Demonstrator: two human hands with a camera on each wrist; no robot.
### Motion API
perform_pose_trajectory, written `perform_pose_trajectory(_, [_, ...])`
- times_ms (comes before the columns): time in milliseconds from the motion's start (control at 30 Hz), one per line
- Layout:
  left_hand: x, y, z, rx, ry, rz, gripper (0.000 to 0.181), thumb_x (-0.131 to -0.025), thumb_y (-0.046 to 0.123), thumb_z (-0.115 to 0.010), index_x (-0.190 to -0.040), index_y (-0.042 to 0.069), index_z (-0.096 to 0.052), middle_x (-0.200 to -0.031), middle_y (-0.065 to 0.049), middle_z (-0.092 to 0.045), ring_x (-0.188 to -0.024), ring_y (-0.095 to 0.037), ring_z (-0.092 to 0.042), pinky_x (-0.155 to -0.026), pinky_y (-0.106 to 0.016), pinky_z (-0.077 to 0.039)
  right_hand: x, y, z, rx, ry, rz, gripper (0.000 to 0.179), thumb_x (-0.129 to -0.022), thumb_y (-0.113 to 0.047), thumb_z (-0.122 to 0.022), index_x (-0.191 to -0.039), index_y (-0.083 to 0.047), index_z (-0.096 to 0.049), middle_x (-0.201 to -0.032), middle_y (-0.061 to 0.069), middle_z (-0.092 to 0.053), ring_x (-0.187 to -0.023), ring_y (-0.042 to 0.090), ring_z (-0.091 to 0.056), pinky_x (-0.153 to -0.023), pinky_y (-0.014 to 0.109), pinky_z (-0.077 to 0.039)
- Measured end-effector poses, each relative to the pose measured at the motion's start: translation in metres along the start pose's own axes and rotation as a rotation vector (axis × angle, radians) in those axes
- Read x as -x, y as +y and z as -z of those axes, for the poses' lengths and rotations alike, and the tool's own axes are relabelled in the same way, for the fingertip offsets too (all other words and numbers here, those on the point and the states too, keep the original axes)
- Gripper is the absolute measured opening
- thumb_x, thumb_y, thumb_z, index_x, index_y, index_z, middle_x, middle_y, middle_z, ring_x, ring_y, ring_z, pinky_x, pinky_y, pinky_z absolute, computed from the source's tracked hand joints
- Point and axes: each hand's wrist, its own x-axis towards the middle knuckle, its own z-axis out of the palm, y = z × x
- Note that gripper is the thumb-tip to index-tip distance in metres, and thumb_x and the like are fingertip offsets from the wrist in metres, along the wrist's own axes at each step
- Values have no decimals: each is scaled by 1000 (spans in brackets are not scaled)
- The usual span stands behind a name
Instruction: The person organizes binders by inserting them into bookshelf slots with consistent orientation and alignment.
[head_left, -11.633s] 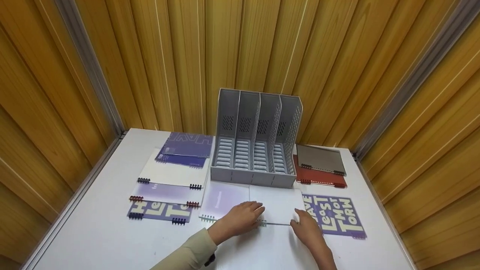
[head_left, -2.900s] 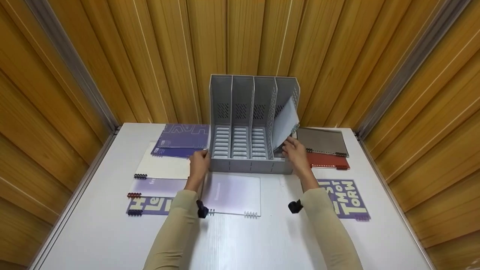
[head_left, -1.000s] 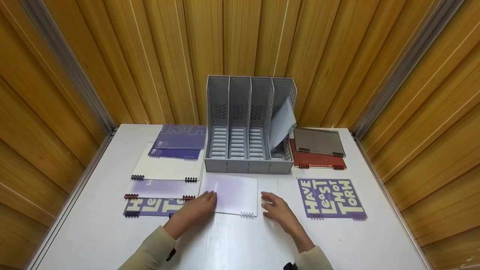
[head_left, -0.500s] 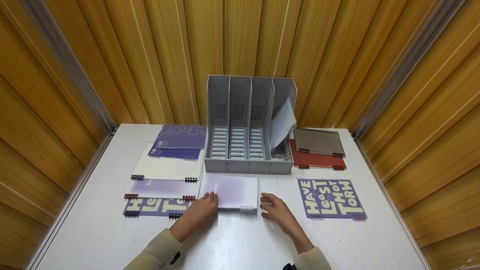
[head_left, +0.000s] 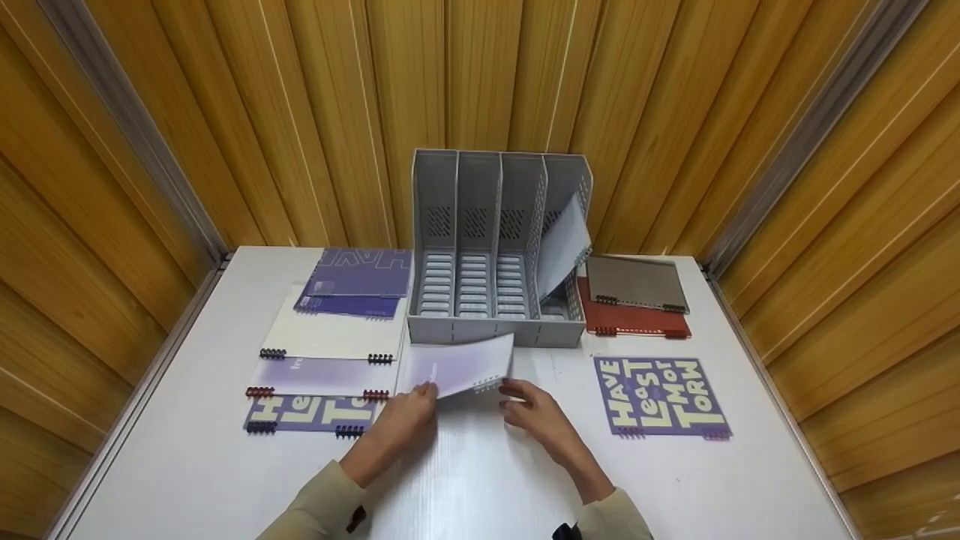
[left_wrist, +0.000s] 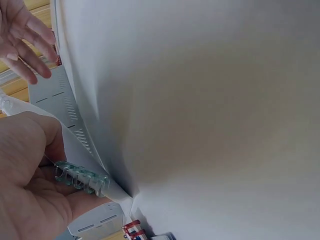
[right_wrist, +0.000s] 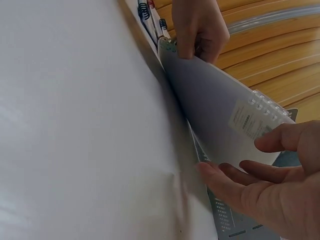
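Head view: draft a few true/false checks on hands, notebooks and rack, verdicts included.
1. The left hand pinches the lilac-and-white rectangular notebook with translucent rings. True.
2. That notebook lies flat. False: it is tilted.
3. A pale rectangular notebook leans in the gray plastic four-slot rack. True.
4. A taupe rectangular notebook with black rings partly covers a red rectangular notebook. True.
5. Both hands touch the red notebook. False: neither does; the right hand is by the lilac notebook's right edge.
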Motion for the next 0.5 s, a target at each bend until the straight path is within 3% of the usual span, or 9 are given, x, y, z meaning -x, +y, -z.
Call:
perform_pose_trajectory(233, [-4, 11, 5, 291, -3, 100, 15, -82, -4, -64, -86, 4, -51, -77, -14, -64, -56, -32, -60, -47, -42, -50, -10, -7, -23, -108, -36, 27, 59, -101, -14, -59, -147, 14, -35, -146, 35, -44, -132, 46, -50, -102, 45, -51])
perform_pose_trajectory(500, [-8, 23, 3, 451, 56, 146, 12, -82, -2, -63, -93, 3, -62, -83, -15, -70, -66, -23, -61, -55, -38, -52, -18, -16, -49, -248, 23, 41, 78, -100, -19, -64, -155, 12, -18, -154, 35, -34, -136, 41, -47, -103, 43, -51])
